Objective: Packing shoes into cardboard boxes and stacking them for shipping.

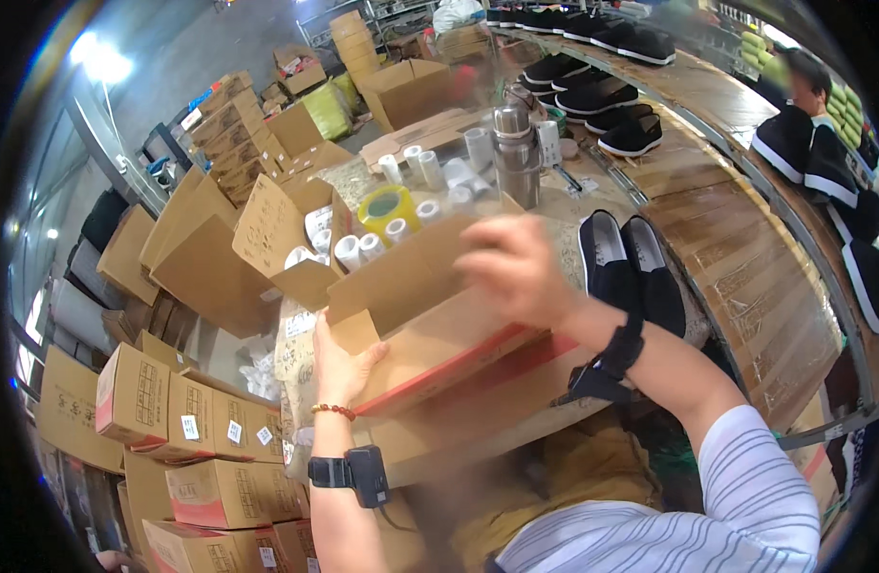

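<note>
In front of me on the table sits a long brown cardboard box (439, 355) with a red stripe, its flaps raised. My left hand (344, 361) grips its left end, thumb on the near side and fingers around the corner by a short flap. Over the box's right end, my right hand (516, 263) is bent and smeared by motion, so its hold, if any, cannot be made out. A pair of black slip-on shoes (623, 267) with white soles lies just right of the box. What is inside the box is hidden.
Behind the box stand white label rolls (430, 170), yellow tape (386, 212) and a steel flask (516, 158). Stacked cartons (234, 492) fill the lower left. An open carton (291, 239) is beyond my left hand. Rightward, a curved wooden conveyor (745, 267) carries black shoes; a person (807, 81) is beyond.
</note>
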### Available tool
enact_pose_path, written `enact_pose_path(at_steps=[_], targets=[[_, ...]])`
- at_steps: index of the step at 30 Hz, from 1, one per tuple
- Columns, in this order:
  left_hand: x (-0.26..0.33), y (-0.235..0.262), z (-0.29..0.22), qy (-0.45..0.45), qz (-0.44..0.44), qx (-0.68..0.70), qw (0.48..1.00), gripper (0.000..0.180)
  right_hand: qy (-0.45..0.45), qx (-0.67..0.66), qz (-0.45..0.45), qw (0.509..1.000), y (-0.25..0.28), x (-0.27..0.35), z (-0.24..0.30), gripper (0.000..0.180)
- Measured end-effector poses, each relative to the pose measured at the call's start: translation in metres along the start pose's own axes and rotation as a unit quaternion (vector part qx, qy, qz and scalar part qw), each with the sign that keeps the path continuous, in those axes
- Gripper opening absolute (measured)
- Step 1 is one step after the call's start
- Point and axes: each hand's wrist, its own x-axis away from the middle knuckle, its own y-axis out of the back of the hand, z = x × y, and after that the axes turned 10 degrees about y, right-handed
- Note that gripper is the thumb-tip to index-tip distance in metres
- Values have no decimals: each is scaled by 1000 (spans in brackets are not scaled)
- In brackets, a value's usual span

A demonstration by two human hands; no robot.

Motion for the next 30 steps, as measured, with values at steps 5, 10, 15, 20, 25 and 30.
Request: enact_pose_path(at_steps=[5,10,15,20,25,30], targets=[[-4,-21,-2,-25,-6,129,991,78,-325,-82,-76,939,3,62,-73,30],[-4,2,27,-106,8,74,992,58,-254,-150,221,929,-1,35,-35,60],[30,0,-45,-28,-42,-211,976,60,-269,-66,270,922,13,33,-32,60],[39,3,-45,-138,-102,-141,975,57,-254,-37,159,953,19,32,-16,55],[44,26,-77,-51,-20,-139,989,49,-348,-285,16,893,47,55,-19,46],[45,-41,-34,-128,-43,-384,914,53,-242,349,243,872,100,153,-76,51]])
